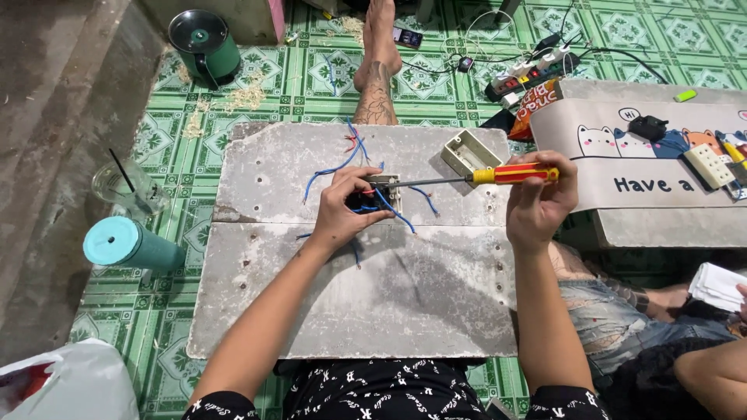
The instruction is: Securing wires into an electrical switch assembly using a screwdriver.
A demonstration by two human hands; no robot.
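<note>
Crosswise over the grey board (350, 280) lies the screwdriver (467, 177), long axis level, tip at the switch module (373, 198). Left hand (346, 206) fingers curl tight round that module; right hand (537, 204), right of it, pinches the red-yellow handle. A cream box (469, 152), empty, sits just beyond the shaft.

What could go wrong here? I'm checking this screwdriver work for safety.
1. The screwdriver could slip off the switch and jab the left hand gripping it.
2. Loose blue wires around the switch might snag or pull free.
3. The switch is only hand-held on the board, so it may shift.
</note>
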